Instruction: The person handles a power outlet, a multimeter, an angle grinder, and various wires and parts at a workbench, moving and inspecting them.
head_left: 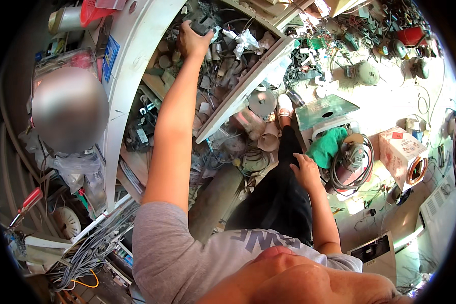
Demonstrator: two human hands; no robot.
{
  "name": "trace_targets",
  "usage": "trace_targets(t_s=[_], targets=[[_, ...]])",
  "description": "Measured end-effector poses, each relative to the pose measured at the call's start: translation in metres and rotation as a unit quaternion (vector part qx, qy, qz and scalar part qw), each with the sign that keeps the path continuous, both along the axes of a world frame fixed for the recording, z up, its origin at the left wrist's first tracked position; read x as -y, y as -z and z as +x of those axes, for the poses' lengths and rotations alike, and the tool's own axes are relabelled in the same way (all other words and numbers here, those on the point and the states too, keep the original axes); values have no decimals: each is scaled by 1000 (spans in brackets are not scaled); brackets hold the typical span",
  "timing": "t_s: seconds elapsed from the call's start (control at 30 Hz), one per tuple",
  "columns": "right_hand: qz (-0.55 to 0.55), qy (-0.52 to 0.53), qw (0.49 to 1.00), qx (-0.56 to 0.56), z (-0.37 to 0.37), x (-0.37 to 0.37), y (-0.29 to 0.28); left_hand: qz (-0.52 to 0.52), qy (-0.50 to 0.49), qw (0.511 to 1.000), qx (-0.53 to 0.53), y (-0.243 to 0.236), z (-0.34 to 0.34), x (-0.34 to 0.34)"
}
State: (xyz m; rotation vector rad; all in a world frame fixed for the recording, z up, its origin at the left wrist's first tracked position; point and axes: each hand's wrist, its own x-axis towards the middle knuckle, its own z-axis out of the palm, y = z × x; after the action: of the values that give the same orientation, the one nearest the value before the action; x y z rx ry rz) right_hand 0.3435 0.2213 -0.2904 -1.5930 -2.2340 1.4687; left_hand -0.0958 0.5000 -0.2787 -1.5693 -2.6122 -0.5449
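Observation:
My left hand (194, 42) reaches into a wooden drawer (245, 90) full of loose parts. Its thumb and fingers are spread around a dark grey, boxy part (203, 21) at the drawer's far end and appear to grip it. Crumpled white plastic (245, 41) and several small dusty fittings lie beside it. Over by my knee, my right hand (306, 171) hangs with its fingers loosely apart and nothing in them. It is nearest to a green cloth (327, 147) and a power tool (350, 159) with a coiled cable.
A pale curved panel (131, 76) runs along the drawer's left. Bundled grey cables (86, 253) lie at lower left. On the right stand a carton (401, 152) and a metal box with its lid raised (325, 110). Heaped electrical scrap (316, 45) covers the far floor.

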Motion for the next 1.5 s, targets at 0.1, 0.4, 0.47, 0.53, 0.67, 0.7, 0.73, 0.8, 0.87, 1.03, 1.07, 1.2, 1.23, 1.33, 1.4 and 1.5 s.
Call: trace_targets(t_s=[0.1,0.4,0.47,0.53,0.67,0.7,0.73,0.8,0.87,1.03,1.07,1.2,1.23,1.33,1.4,1.5], targets=[[5,-5,1000,-18,-14,-14,-8,128,40,985,104,-2,-14,36],[29,-80,995,-48,-50,-36,-14,138,29,970,200,-18,-56,150],[27,-92,994,-50,-55,-37,-14,113,9,978,176,-20,-53,160],[22,-104,993,-46,-59,-38,-17,146,4,967,210,-16,-58,173],[15,-116,992,-36,-61,-39,-19,273,-32,859,432,-35,-47,176],[12,-119,992,-32,-62,-40,-21,311,-65,819,478,-40,-44,177],[9,-121,992,-29,-63,-40,-22,332,-71,802,491,-42,-46,179],[15,-129,991,-37,-64,-39,-21,374,-82,768,514,-45,-52,185],[25,-135,989,-60,-69,-42,-22,380,-104,760,517,-49,-55,196],[11,-141,986,-91,-95,-62,-36,353,-60,823,441,-57,-38,213],[9,-139,985,-105,-101,-68,-43,344,-71,821,450,-61,-30,219],[23,-118,975,-188,-127,-87,-51,371,-99,811,441,-66,-27,237],[39,-117,973,-197,-134,-91,-53,365,-91,819,434,-66,-26,243],[63,-106,967,-221,-160,-107,-57,328,-84,841,422,-67,-16,256],[69,-77,962,-253,-181,-124,-59,296,-73,876,374,-71,1,268],[100,-24,943,-316,-221,-145,-50,273,-86,898,335,-61,10,282]])
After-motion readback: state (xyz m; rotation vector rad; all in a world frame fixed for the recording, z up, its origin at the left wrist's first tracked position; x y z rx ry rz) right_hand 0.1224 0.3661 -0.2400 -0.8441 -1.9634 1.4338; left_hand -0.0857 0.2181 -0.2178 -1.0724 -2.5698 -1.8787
